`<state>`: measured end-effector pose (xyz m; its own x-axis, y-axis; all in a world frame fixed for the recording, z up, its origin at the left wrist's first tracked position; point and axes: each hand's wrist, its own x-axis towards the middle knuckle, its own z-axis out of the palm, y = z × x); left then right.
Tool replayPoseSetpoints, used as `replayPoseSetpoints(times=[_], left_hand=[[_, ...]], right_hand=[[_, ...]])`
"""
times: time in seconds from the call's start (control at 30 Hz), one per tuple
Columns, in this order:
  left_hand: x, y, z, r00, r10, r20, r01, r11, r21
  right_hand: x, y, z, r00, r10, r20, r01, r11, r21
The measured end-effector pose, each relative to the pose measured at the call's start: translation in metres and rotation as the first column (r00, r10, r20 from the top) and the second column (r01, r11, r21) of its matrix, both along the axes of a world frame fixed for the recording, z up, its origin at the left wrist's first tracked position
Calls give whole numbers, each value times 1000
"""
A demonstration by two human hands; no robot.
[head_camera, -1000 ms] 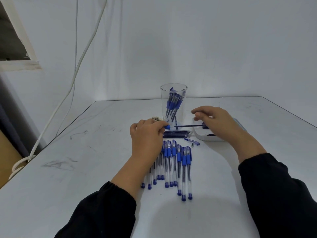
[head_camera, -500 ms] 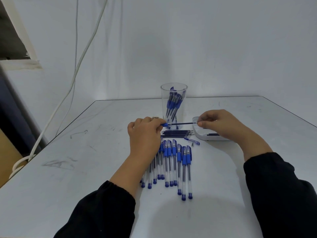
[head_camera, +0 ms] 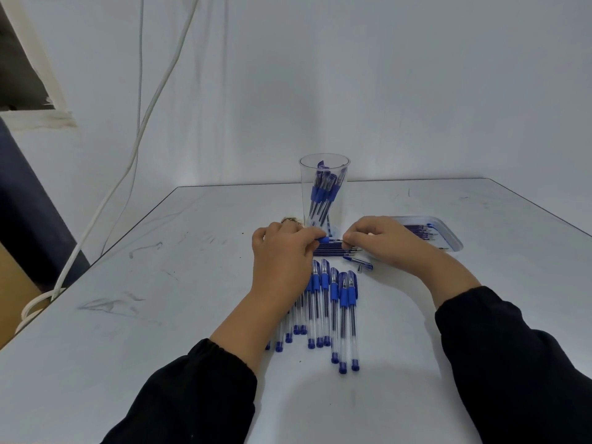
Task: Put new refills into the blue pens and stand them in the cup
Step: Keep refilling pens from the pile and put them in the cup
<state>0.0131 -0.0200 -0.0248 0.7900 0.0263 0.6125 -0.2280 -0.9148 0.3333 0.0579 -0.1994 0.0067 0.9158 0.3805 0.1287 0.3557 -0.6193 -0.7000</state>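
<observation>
My left hand grips a blue pen barrel held level just in front of the clear cup. My right hand pinches the thin refill that sticks out of the barrel's end; only a short piece of it shows between the two hands. The cup holds several blue pens standing upright. A row of several blue pens lies on the table below my hands, partly hidden by my left wrist. A small stack of loose refills lies just under my hands, and a loose blue cap beside it.
A shallow white tray with several refills sits at the right, behind my right hand. A white cable hangs down the wall at the left and drops past the table's left edge.
My right hand has come left from the tray toward my left hand. The refill between them shows much less of its length than before. My left hand has stayed put.
</observation>
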Motion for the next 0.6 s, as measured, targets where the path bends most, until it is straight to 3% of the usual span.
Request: replayPoseSetpoints(times=[0.13, 0.4, 0.53, 0.6], left_hand=[[-1, 0, 1, 1000, 13, -6, -13, 1000, 2], [-1, 1, 2, 999, 31, -23, -32, 999, -11], [-2, 1, 3, 999, 35, -36, -36, 999, -17], [-2, 1, 3, 998, 40, -40, -41, 999, -19]], right_hand=[[1, -6, 1, 1000, 14, -5, -14, 999, -32], [3, -16, -1, 1000, 5, 28, 5, 938, -348], [1, -13, -1, 999, 15, 48, 2, 937, -349], [0, -12, 1, 999, 8, 50, 4, 972, -235]])
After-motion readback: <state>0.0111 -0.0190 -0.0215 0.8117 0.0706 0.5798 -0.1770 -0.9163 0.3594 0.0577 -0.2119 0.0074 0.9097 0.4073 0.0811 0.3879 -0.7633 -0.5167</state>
